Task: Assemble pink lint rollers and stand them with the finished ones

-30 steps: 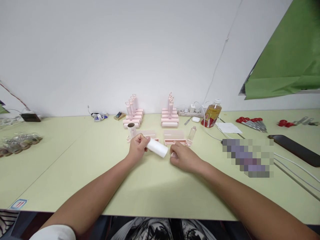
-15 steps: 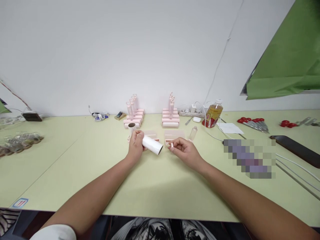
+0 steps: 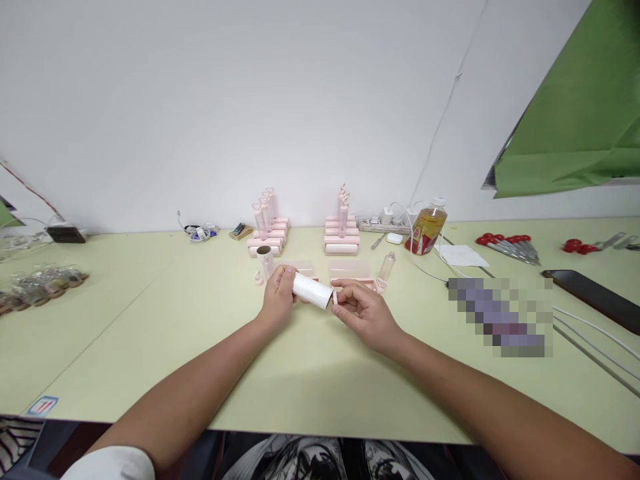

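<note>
My left hand is wrapped round a white paper roll, holding it tilted with its open end to the right. Pinched between thumb and fingers of my right hand is a small pale pink end cap, right at the roll's open end. Whether the cap touches the roll I cannot tell. Beyond my hands lie clear lint-roller covers with pink parts. A clear handle leans at the right one. Another roll, with a brown core, stands behind my left hand.
Lint rollers with pink handles stand in two rows, left and right, near the wall. Farther right are a bottle, a power strip, cables and red-handled tools. Small jars sit far left.
My right hand has brought the pink cap to the roll's open end. The roll has shifted slightly right and is less steeply tilted.
</note>
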The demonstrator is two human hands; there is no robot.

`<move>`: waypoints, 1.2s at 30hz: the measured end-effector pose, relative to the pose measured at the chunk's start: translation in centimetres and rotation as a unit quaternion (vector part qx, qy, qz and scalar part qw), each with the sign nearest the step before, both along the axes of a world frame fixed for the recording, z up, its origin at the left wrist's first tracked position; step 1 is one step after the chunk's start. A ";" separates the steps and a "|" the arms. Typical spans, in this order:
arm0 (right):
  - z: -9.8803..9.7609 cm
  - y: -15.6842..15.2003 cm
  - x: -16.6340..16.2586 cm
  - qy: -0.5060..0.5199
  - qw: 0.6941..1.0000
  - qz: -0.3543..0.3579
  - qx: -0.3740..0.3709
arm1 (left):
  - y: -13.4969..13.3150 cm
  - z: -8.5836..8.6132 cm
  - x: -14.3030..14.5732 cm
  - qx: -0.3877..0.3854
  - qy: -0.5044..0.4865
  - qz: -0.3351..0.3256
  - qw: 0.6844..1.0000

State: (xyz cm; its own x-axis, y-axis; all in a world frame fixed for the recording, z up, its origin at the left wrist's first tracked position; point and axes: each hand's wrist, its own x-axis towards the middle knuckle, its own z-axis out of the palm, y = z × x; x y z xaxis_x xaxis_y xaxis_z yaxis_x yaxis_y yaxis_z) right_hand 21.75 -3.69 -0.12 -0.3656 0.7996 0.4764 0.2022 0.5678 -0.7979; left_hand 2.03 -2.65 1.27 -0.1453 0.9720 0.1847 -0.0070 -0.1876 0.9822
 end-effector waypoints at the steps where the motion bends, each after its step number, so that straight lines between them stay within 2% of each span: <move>1: 0.0 0.0 0.0 -0.003 1.000 -0.001 0.001 | 0.0 0.0 0.0 -0.002 -0.001 -0.003 1.000; 6: 0.0 0.1 0.0 -0.014 1.000 -0.007 0.001 | -0.2 0.1 0.2 -0.016 0.003 -0.008 1.000; 10: -0.4 0.4 0.1 0.016 1.000 -0.018 -0.015 | 0.0 -0.3 0.0 -0.027 0.004 -0.035 0.999; 15: 0.0 0.9 0.5 0.102 0.993 -0.031 -0.054 | 0.1 -1.2 -0.6 -0.047 0.098 -0.155 0.982; 20: 0.7 1.0 0.8 0.102 0.993 -0.053 -0.029 | -0.4 -1.4 -0.6 -0.017 0.186 -0.266 0.946; 24: 0.2 0.9 0.7 0.067 0.998 -0.019 -0.011 | -0.8 -1.3 -0.3 0.010 0.227 -0.276 0.934; 29: 0.2 1.0 1.0 0.040 0.999 0.004 0.022 | -0.9 -1.3 -0.3 0.000 0.231 -0.283 0.931; 31: 0.5 0.9 1.2 0.044 0.997 -0.021 0.056 | -0.9 -1.3 -0.3 -0.007 0.228 -0.279 0.933; 36: 1.2 0.2 1.0 0.125 0.974 -0.146 0.119 | -0.8 -1.2 -0.3 -0.008 0.218 -0.274 0.937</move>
State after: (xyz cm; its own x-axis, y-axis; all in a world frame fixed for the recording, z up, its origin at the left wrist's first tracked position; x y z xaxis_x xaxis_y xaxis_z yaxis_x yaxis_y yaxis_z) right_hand 22.72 -3.52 1.03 0.0127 0.7080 0.7061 0.1993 0.6902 -0.6957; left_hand 1.73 -3.47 0.08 0.4613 0.8821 0.0950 0.3051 -0.2582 0.9167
